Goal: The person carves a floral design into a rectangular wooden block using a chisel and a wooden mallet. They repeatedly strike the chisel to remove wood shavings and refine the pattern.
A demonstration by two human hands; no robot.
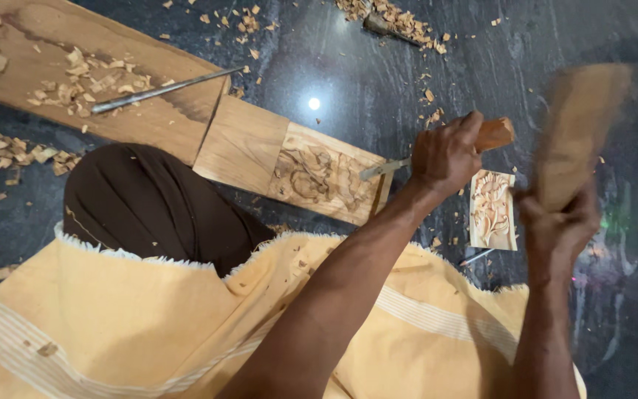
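Motion blurs the right hand (559,222) clenched on a wooden mallet (581,129), while the left hand (444,155) grips a chisel (437,151), its blade tip on the carved wood panel (319,177) lying on the dark, chip-strewn stone floor (348,59).

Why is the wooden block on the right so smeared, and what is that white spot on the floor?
Head view: the wooden mallet in the right hand is motion-blurred, while the left hand and carved panel stay sharp; the white spot is lamp glare on the polished dark floor.
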